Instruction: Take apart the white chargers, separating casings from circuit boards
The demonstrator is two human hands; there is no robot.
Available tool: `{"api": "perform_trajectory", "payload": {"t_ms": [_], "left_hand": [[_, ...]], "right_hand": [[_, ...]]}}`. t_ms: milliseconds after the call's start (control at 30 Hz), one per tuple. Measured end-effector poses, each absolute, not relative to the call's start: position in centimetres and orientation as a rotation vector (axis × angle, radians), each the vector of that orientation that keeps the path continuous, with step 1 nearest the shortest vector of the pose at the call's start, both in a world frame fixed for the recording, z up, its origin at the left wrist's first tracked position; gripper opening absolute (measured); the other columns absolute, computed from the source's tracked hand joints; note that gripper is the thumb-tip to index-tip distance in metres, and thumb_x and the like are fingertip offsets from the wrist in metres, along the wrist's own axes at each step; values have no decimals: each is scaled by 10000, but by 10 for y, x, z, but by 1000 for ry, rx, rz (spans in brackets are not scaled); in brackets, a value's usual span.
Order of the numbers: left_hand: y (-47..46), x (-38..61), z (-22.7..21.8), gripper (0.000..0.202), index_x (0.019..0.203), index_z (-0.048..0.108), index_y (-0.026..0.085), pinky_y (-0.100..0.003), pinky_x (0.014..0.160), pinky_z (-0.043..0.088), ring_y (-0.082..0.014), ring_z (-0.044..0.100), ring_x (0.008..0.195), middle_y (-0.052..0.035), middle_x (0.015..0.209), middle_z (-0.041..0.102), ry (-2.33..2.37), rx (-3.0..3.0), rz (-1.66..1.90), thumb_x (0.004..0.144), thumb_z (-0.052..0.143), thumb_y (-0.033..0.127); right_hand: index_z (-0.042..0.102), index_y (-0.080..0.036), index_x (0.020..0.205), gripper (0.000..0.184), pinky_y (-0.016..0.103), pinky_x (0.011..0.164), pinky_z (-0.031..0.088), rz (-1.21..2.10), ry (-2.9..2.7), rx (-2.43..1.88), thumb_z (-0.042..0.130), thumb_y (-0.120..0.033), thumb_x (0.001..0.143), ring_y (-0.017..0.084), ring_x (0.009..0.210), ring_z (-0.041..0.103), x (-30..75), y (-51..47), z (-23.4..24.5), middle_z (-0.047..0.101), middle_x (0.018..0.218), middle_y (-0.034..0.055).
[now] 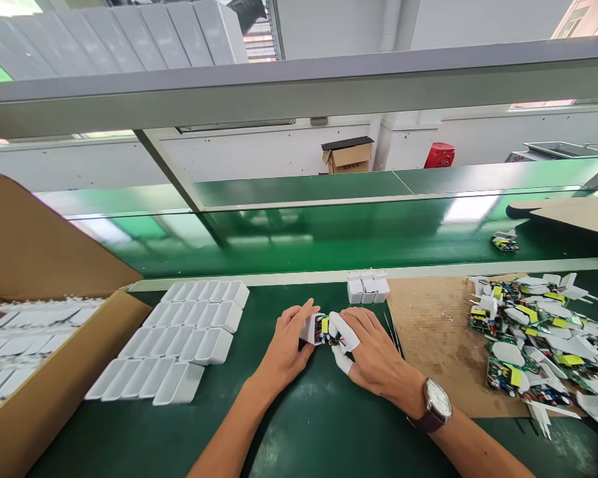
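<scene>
Between my two hands, above the green tabletop (299, 425), is a small circuit board (323, 326) with a yellow part, partly set against a white plastic housing (309, 328). My left hand (290, 338) grips the housing from the left, fingers on top and thumb below. On the other side, my right hand (366, 345) pinches the board; white covers wrap its thumb and index finger. A watch is on my right wrist. The board's right end is hidden by those covered fingers.
White open housings (179, 338) stand in rows at left, beside a cardboard box (64, 372) of white parts. Several closed white units (367, 287) and tweezers (393, 330) lie near my right hand. Circuit boards (538, 338) are heaped on brown cardboard (428, 332) at right.
</scene>
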State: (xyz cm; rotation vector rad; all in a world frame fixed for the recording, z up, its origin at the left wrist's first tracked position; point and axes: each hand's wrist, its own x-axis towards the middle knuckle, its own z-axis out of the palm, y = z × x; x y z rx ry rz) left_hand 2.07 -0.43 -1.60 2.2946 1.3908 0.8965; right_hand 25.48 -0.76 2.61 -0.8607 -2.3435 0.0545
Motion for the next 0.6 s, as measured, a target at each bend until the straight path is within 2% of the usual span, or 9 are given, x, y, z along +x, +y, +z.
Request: {"api": "perform_trajectory", "payload": {"t_ms": [267, 400, 600], "left_hand": [[-4, 22, -17, 797, 1586, 240, 351, -555, 1117, 417, -298, 484, 1325, -68, 1463, 590, 1388, 2310, 881, 902, 540, 71], [-4, 22, -15, 802, 1584, 243, 352, -542, 1122, 422, -293, 470, 1333, -62, 1482, 570, 1377, 2310, 882, 898, 541, 65], [-4, 23, -12, 762, 1570, 285, 343, -529, 1133, 423, -286, 465, 1336, -59, 1486, 565, 1380, 2303, 880, 905, 542, 74]], "right_hand": [[381, -133, 1501, 718, 567, 985, 527, 44, -2363, -871, 505, -50, 799, 340, 1136, 532, 254, -8, 27, 603, 1218, 169], [417, -130, 1459, 674, 551, 1007, 512, 35, -2373, -882, 517, -47, 798, 342, 1142, 520, 254, -6, 23, 590, 1228, 164], [384, -131, 1486, 702, 559, 1016, 505, 70, -2378, -890, 525, -49, 803, 346, 1168, 513, 255, -6, 22, 601, 1250, 171]]}}
